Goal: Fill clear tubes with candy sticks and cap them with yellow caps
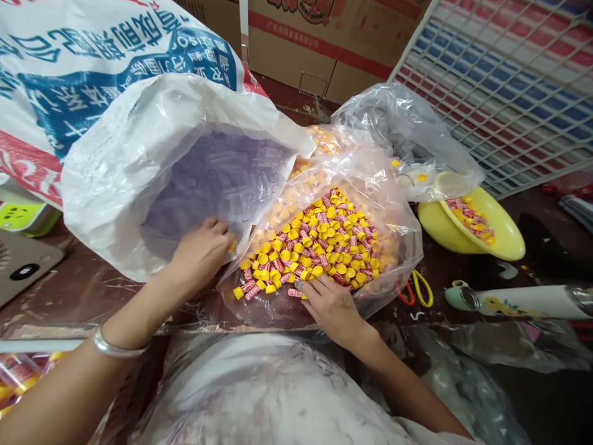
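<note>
A clear plastic bag lies open on the table, filled with several small yellow-capped tubes with red-and-white labels. My right hand rests at the bag's near edge, its fingers curled among the tubes; whether it holds one is hidden. My left hand, a silver bangle on its wrist, is closed at the mouth of a big white-lined sack, with a bit of yellow showing at its fingertips. The sack holds several pale see-through tubes.
A yellow bowl with a few of the same tubes stands to the right. A wire grid rack leans behind it, with cardboard boxes at the back. Yellow-handled scissors and a white roll lie near the table's front right.
</note>
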`<action>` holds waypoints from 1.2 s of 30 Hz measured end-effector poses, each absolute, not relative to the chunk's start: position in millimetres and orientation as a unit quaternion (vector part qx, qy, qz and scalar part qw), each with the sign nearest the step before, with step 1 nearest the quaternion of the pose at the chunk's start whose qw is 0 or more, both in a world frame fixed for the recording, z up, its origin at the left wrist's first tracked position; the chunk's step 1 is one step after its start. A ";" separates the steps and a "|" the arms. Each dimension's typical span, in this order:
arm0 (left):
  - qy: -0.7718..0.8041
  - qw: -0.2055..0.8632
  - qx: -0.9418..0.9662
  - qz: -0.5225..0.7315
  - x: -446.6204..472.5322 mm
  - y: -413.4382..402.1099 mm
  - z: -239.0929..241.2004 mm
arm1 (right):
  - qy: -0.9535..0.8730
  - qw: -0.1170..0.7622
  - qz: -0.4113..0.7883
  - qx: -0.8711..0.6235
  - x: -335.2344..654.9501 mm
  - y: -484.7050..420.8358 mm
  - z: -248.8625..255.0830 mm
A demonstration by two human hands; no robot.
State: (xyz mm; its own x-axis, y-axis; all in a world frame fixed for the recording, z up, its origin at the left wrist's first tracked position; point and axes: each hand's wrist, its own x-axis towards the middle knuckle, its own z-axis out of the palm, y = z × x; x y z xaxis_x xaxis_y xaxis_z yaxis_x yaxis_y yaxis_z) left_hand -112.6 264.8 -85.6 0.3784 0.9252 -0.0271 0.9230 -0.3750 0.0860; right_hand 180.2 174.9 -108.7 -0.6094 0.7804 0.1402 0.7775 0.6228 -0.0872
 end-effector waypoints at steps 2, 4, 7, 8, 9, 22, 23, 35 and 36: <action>0.571 0.023 0.820 -0.026 -115.8 259.9 -80.1 | -0.893 0.113 0.032 -0.435 181.2 174.8 -108.7; 0.586 0.024 0.810 -0.022 -121.0 252.9 -72.9 | -0.875 0.180 0.081 -0.442 185.9 176.8 -105.2; 0.624 0.126 0.759 0.134 -125.2 234.3 -61.8 | -0.815 0.314 0.167 -0.457 189.6 180.9 -95.3; 0.625 0.197 0.727 0.204 -123.8 225.9 -58.3 | -0.787 0.362 0.194 -0.460 188.4 182.2 -91.1; 0.613 0.280 0.692 0.259 -120.5 216.8 -55.2 | -0.760 0.405 0.217 -0.459 185.8 183.5 -86.4; 0.463 0.683 0.417 0.381 -66.4 163.0 -68.8 | -0.786 0.437 0.199 -0.389 151.1 193.2 -50.6; 0.455 0.707 0.364 0.401 -65.5 162.9 -71.0 | -0.776 0.446 0.206 -0.395 153.1 190.8 -51.2; 0.431 0.720 0.094 0.535 -54.6 162.3 -77.4 | -0.827 0.455 0.125 -0.305 142.9 171.8 -55.1; 0.430 0.727 0.109 0.525 -54.3 159.8 -77.3 | -0.820 0.459 0.119 -0.320 142.4 174.2 -57.4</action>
State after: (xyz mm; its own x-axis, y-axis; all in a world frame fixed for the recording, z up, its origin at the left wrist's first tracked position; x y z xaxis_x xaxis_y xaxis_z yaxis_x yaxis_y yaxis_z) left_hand -54.3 159.8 -77.3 0.0802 0.8565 -0.5098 -0.6683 0.4257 0.6100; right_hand 142.4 174.2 -57.4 -0.3733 0.6338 0.6775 0.4152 0.7672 -0.4889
